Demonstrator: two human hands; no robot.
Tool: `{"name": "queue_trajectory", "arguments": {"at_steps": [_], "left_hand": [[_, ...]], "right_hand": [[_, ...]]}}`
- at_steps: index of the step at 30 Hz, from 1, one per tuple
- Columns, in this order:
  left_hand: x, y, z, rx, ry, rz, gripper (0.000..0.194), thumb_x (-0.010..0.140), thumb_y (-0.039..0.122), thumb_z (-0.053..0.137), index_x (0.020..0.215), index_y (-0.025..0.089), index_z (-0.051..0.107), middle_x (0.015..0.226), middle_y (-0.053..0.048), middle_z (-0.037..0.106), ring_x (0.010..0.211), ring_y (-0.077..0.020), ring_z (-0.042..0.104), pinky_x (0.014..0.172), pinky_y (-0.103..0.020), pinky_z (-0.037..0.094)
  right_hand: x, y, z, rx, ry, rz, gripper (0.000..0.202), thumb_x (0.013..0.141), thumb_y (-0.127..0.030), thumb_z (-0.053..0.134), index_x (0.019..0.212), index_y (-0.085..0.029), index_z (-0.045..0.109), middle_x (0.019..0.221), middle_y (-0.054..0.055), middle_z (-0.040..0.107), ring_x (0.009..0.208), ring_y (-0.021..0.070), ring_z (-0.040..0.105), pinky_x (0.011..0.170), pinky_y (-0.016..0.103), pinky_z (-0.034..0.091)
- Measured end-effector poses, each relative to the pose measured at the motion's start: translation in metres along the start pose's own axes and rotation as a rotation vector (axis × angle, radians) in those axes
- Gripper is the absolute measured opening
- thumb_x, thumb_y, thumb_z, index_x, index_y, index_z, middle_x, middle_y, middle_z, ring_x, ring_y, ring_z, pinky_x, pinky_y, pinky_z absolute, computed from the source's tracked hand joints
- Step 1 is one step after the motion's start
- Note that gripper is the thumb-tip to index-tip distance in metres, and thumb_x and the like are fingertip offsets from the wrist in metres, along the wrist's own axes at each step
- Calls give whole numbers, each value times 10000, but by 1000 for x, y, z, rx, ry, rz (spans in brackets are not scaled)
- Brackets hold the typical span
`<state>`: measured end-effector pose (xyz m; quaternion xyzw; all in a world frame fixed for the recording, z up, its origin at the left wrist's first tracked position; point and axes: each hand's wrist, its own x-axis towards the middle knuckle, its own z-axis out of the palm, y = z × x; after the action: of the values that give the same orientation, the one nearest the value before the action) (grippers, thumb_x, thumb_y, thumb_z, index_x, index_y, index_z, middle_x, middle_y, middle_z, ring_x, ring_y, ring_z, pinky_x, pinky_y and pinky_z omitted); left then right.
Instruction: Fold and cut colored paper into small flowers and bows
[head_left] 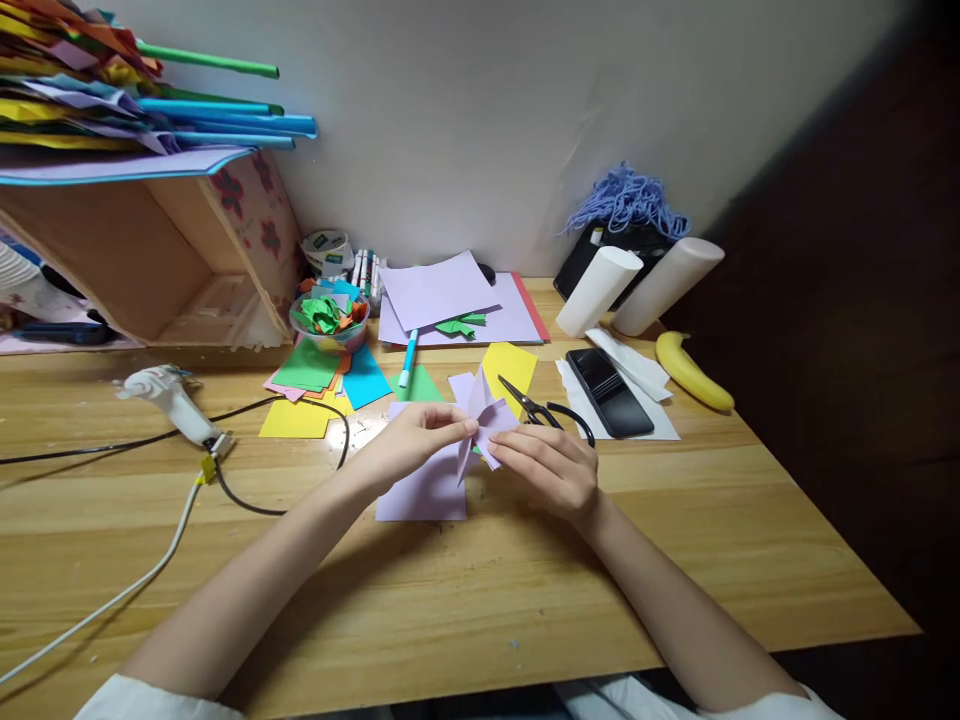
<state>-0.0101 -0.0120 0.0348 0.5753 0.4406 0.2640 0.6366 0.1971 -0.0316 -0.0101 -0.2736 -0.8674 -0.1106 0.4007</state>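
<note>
Between both hands, above the middle of the table, is a folded piece of lilac paper with pointed flaps sticking out. My left hand pinches its left side between thumb and fingers. On its right side, my right hand grips the paper with closed fingers; the thumb is hidden. Beneath the hands lies a flat lilac sheet. Black-handled scissors lie just behind my right hand, partly over a yellow sheet. A blue marker rests behind my left hand on a green sheet.
Paper scraps fill a clear bowl near coloured squares. Lilac sheets lie at the back. On the right are a phone, a banana and white rolls. Cables and a white device occupy the left.
</note>
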Motion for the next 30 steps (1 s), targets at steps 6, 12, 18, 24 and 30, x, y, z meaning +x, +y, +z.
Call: {"name": "queue_trajectory", "arguments": {"at_steps": [6, 12, 18, 24, 30], "left_hand": [[4, -3, -4, -13, -82, -6, 310, 776, 430, 514, 756, 148, 643, 778, -34, 628, 777, -153, 536, 777, -273, 386], [7, -8, -10, 59, -62, -77, 370, 783, 440, 438, 538, 166, 475, 542, 36, 395, 562, -115, 361, 582, -252, 292], [10, -12, -16, -11, -83, -127, 365, 734, 465, 485, 535, 167, 420, 564, 41, 344, 574, -107, 309, 562, -242, 249], [12, -21, -13, -70, -10, -136, 334, 690, 457, 575, 581, 144, 532, 564, 40, 404, 563, -94, 335, 549, -232, 240], [13, -23, -15, -130, 20, -218, 328, 608, 432, 679, 553, 132, 557, 526, 38, 457, 530, -80, 367, 524, -222, 242]], "right_hand": [[1, 3, 5, 2, -27, -14, 331, 760, -89, 615, 1057, -235, 620, 960, 7, 706, 882, 152, 640, 746, 265, 524], [5, 1, 12, 49, -61, -18, 311, 782, -91, 586, 1066, -212, 622, 965, 15, 704, 901, 151, 621, 798, 277, 527], [6, 0, 17, 60, -37, -1, 314, 792, -96, 576, 1083, -209, 617, 943, 16, 708, 909, 144, 603, 821, 284, 515], [3, 0, 18, 62, -8, -2, 317, 781, -107, 600, 1079, -212, 615, 935, 1, 710, 894, 141, 594, 816, 284, 497], [2, 1, 15, 55, 15, 4, 278, 800, -109, 568, 1061, -190, 617, 892, 9, 717, 844, 143, 597, 758, 283, 482]]}}
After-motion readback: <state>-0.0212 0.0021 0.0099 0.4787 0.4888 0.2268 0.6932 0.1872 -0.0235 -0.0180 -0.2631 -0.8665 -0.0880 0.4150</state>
